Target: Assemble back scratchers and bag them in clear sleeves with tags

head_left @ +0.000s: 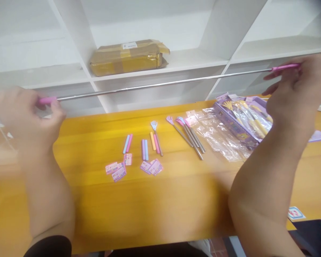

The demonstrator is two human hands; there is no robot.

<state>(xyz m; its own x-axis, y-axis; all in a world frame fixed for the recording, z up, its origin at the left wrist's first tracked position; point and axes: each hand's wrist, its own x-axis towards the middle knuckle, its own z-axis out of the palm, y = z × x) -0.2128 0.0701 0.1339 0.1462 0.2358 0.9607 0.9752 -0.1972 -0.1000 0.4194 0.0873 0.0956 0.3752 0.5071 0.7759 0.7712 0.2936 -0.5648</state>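
Observation:
A telescopic back scratcher is drawn out long above the table, its thin metal rod slanting slightly up to the right. My left hand is closed around its pink grip at the left end. At the other end, my right hand pinches the pink head, which my fingers partly cover. Below on the table lie several shorter back scratchers with pink and blue heads, and one blue-headed back scratcher to their left. Coloured handle tubes in pink, blue, purple and yellow lie beside it.
Small printed cards lie in front of the tubes. Clear plastic bags lie against a purple box of wrapped yellow back scratchers. A taped parcel sits on the white shelf behind the wooden table.

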